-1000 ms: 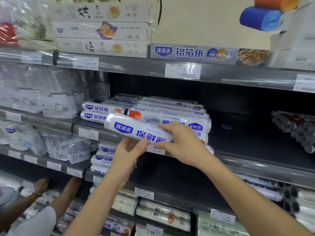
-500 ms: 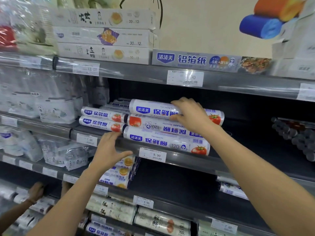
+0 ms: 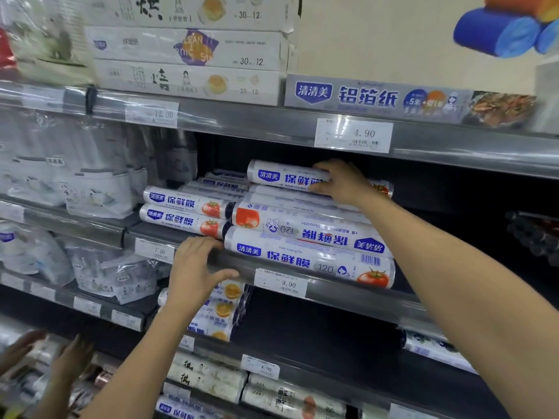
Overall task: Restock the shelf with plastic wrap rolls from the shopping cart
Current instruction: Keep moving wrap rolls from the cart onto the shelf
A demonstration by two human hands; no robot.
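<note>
A white plastic wrap roll (image 3: pixel 281 176) with blue lettering lies on top of the stack on the middle shelf (image 3: pixel 348 293). My right hand (image 3: pixel 338 182) grips this top roll near its middle, fingers curled over it. Under it lie two long rolls (image 3: pixel 305 258), one with a tomato print at its right end. Shorter rolls (image 3: pixel 184 213) are stacked to their left. My left hand (image 3: pixel 196 273) rests on the shelf's front rail, fingers spread, holding nothing. The shopping cart is out of view.
Flat boxes (image 3: pixel 187 49) are stacked on the top shelf beside a foil box (image 3: pixel 378 96). Bagged goods (image 3: pixel 90 189) fill the left bays. Orange-print rolls (image 3: pixel 223 309) sit one shelf down. Another person's hands (image 3: pixel 60 358) work at the bottom left. The shelf's right part is dark and bare.
A second ago both hands held the roll in front of the shelf. My right hand has since laid it on top of the stack; my left hand let go and dropped to the shelf rail.
</note>
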